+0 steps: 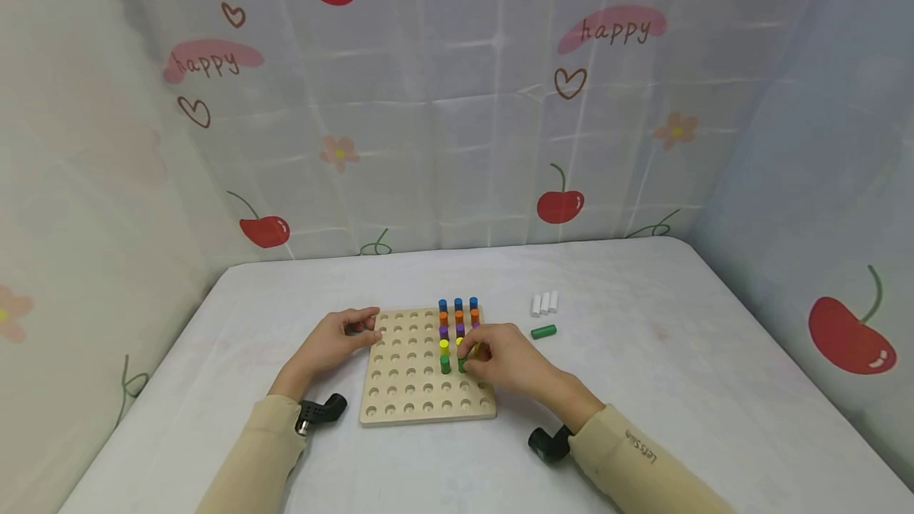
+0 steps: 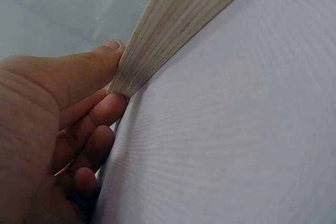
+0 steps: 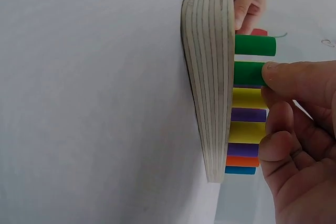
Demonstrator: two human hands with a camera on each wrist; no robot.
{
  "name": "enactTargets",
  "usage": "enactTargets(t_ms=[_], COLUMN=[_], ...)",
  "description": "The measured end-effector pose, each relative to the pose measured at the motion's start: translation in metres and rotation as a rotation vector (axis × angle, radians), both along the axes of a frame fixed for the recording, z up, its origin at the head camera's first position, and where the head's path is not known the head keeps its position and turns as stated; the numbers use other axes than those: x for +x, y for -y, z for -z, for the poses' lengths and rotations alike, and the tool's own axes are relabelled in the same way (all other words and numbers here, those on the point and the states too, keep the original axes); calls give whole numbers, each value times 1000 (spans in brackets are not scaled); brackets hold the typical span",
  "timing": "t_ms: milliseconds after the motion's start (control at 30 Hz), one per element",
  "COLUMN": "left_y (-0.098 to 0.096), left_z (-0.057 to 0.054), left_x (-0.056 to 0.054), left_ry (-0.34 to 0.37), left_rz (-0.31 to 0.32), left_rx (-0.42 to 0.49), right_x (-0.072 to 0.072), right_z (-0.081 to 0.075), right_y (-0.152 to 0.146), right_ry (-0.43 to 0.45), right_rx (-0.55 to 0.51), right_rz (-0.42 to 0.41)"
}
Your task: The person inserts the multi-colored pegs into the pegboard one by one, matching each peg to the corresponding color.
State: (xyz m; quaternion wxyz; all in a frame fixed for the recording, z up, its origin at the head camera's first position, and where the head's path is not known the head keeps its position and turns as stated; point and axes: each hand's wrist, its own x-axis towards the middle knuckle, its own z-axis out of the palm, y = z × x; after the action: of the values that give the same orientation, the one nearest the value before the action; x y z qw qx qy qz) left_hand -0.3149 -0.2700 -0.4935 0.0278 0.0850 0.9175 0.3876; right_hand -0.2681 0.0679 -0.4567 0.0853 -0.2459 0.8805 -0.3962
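Observation:
A wooden pegboard (image 1: 400,409) with rows of round holes lies on the table. My left hand (image 1: 336,343) holds its far left corner, thumb and index finger at the edge. With thumb and fingertips, my right hand (image 1: 510,357) pinches a green peg (image 3: 249,73) that stands upright in the board. Just left of that peg is another upright green peg (image 1: 445,364). Behind them, toward the back, stand yellow pegs (image 1: 444,347), purple pegs (image 1: 444,333), orange pegs (image 1: 459,317) and blue pegs (image 1: 458,304). The right hand partly hides the yellow and purple rows.
Right of the board, a loose green peg (image 1: 543,331) lies on the white-covered table (image 1: 628,324). Beyond it are 3 white pegs (image 1: 545,304) side by side. A printed curtain (image 1: 457,141) hangs behind the table's back edge.

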Motion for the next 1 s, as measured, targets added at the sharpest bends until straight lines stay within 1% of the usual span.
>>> enactTargets(t_ms=[233, 500, 733, 867, 1000], left_y=[1, 1, 1, 0, 0], left_z=[1, 1, 1, 0, 0], left_x=[0, -1, 0, 0, 1], left_ry=[-1, -4, -6, -6, -3], left_rz=[3, 5, 9, 5, -1], left_rx=[4, 2, 0, -5, -12], right_x=[0, -1, -2, -4, -6], right_z=[2, 0, -2, -2, -1], right_y=[-1, -5, -11, -18, -27], right_ry=[-23, -27, -41, -68, -63], right_rx=[1, -3, 0, -10, -3], right_rz=[-8, -10, 26, 42, 64])
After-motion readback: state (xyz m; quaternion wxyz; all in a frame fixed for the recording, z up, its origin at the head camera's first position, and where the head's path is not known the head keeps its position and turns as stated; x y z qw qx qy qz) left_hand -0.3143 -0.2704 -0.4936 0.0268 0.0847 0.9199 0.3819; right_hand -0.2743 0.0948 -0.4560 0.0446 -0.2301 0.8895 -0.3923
